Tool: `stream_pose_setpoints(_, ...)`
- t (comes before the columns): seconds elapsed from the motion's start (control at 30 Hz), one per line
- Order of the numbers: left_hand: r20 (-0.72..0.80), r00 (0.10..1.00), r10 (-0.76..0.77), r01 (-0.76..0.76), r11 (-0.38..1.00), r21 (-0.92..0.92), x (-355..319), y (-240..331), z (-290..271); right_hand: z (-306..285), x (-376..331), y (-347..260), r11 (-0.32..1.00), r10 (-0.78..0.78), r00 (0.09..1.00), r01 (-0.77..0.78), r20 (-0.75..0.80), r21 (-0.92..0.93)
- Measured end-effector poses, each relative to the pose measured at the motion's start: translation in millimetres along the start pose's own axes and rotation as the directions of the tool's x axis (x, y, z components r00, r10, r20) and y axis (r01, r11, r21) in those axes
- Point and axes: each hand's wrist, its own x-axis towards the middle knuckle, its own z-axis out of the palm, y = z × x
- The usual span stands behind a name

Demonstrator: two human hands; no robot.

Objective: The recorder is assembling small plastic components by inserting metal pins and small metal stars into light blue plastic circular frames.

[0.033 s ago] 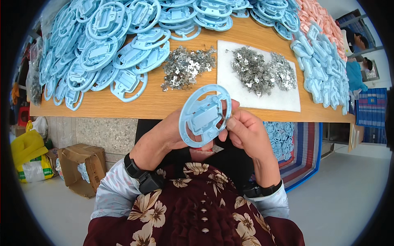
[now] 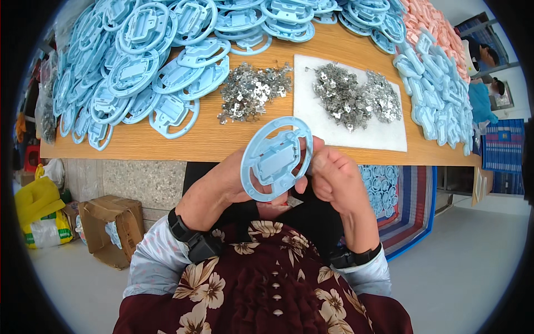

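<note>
Now, by the left hand (image 2: pixel 235 185), fingers wrapped behind, a smooth, oval blue plastic frame (image 2: pixel 276 160) is grasped, tilted, near the wooden table's (image 2: pixel 194 147) edge; beside it, the right hand (image 2: pixel 340 179) is curled, anything pinched being hidden.

- Dark maroon top (image 2: pixel 261 268) with large cream flowers (image 2: pixel 211 290), ruffles (image 2: pixel 250 295) and round pale buttons (image 2: pixel 276 298)
- Pale bluish sleeves (image 2: pixel 157 257), faintly flecked pink
- Black wrist straps (image 2: pixel 177 225) bearing boxy black modules (image 2: pixel 204 247)
- Black trousers (image 2: pixel 318 221)
</note>
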Motion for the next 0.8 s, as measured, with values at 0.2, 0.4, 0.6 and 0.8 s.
stream_pose_setpoints(0.2,-0.081,0.996,-0.039,0.027,0.990,-0.141,-1.4,4.3,10.0,-14.9,-0.8,9.3,0.992,-0.030,0.996,0.020,0.079,0.122)
stream_pose_setpoints(0.4,0.020,1.000,-0.024,0.026,0.995,-0.094,-1.4,0.0,-2.9,3.4,-5.7,3.0,0.990,-0.086,0.996,0.087,0.010,-0.111)
stream_pose_setpoints(0.6,0.001,1.000,-0.011,0.011,1.000,-0.024,-1.4,-2.3,-5.4,9.8,-0.4,-4.3,0.994,0.007,1.000,-0.004,0.030,-0.109)
stream_pose_setpoints(0.8,0.043,0.999,-0.014,0.019,0.993,-0.116,-4.8,2.4,-4.8,-4.2,-10.6,12.6,0.980,-0.112,0.994,0.109,-0.009,-0.167)
